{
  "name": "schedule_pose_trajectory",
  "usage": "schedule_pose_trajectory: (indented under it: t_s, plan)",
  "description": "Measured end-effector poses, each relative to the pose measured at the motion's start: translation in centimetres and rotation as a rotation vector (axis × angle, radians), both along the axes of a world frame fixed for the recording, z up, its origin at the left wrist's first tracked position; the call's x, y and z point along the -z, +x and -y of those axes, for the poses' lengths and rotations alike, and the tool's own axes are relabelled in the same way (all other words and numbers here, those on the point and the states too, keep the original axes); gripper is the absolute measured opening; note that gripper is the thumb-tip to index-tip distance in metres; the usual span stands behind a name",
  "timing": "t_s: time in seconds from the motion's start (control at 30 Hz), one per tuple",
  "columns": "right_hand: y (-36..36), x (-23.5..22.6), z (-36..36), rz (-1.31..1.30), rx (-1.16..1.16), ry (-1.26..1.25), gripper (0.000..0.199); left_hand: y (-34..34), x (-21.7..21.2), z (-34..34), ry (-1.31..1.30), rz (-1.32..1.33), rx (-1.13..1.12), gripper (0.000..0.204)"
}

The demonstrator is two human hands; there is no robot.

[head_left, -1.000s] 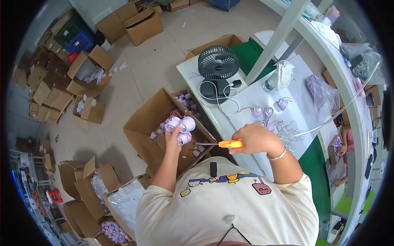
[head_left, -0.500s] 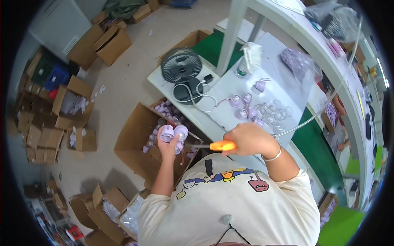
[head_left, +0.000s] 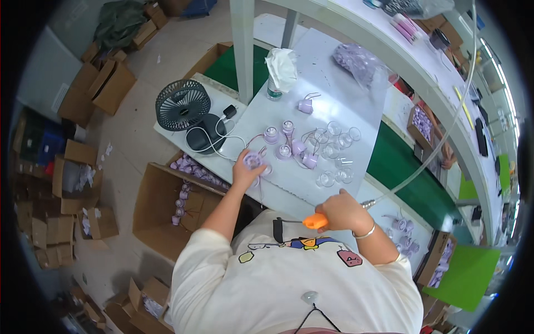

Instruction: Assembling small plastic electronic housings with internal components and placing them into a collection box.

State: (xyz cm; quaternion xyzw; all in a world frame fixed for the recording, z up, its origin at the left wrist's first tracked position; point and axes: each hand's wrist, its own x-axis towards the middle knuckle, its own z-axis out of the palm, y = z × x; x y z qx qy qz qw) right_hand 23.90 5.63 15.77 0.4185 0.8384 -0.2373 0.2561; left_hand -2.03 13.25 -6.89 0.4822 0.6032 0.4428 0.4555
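My left hand (head_left: 241,173) is at the left front edge of the white table, closed round a lilac plastic housing (head_left: 252,160). Another lilac piece shows just beside the fingers. In front of my shirt, my right hand (head_left: 346,211) grips an orange air blow gun (head_left: 316,221) with a thin metal nozzle pointing left. A clear hose (head_left: 428,158) runs from behind that hand up to the right. Several lilac housings with wires (head_left: 286,150) stand on the table past my left hand. Clear round cups (head_left: 329,150) lie to their right.
A black fan (head_left: 183,106) with a white cable stands at the table's left. Below it is a cardboard box (head_left: 147,203) holding lilac parts. A bottle (head_left: 275,91) topped with white tissue and a bag of lilac parts (head_left: 356,64) are farther back. A shelf post (head_left: 242,50) rises there.
My left hand has moved from above the cardboard box to the table edge with lilac parts. My right hand has lowered slightly with the blow gun, away from the left. The view has shifted right.
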Motion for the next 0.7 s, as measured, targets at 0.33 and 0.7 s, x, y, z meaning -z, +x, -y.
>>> schedule_pose_trajectory:
  t_s: [0.33,0.7]
  plan:
    - [-0.2,4.0,-2.3,0.252,0.004,-0.004,0.037,8.4,1.4,-3.3,0.171,-0.216,-0.16,0.09]
    - [-6.9,10.0,-6.9,0.424,-0.326,0.109,0.039,-21.6,14.3,15.4,0.014,-0.271,-1.101,0.018]
